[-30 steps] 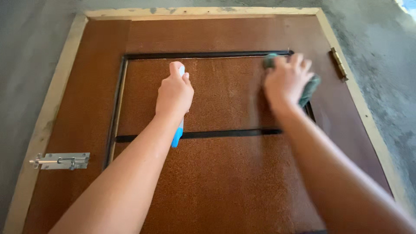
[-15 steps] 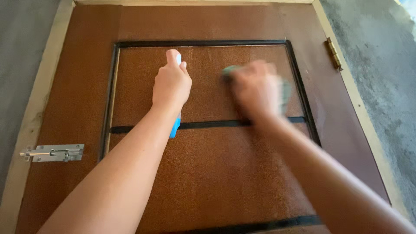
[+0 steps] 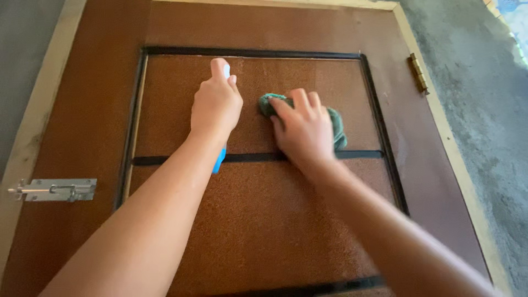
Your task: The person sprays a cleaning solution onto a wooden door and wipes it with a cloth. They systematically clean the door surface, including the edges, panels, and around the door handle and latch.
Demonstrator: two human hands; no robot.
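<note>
Two hands on one brown door (image 3: 82, 110), all places taken from the black crossbar (image 3: 165, 161) that splits the textured inset panel (image 3: 264, 220).

Far left of the crossbar, on the door's pale wooden frame edge: silver slide bolt (image 3: 52, 190), well apart from both hands.

Left hand (image 3: 216, 104): sits just above the crossbar, left of its middle. Fingers curled tight around a spray bottle (image 3: 220, 159), a full fist grip, with one fingertip up by the white nozzle top. Bottle's long axis runs up-down across the crossbar: blue base pokes out below the wrist and overlaps the bar, nozzle points toward the top of the upper panel. Cannot tell whether the trigger is pressed.

Right hand (image 3: 302, 129): also just above the crossbar, right of its middle, heel of the palm near the bar. Fingers stretched out and close together, flat, pressing down on a green cloth (image 3: 336, 129) against the upper panel. Cloth is bunched; it shows past the fingertips at upper left and past the hand's right edge. It lies directly under the palm, so the right hand owns it; left hand is just beside, not touching.

Far right of the crossbar: brass hinge (image 3: 418, 74) on the door edge, then grey concrete wall (image 3: 484, 110).
</note>
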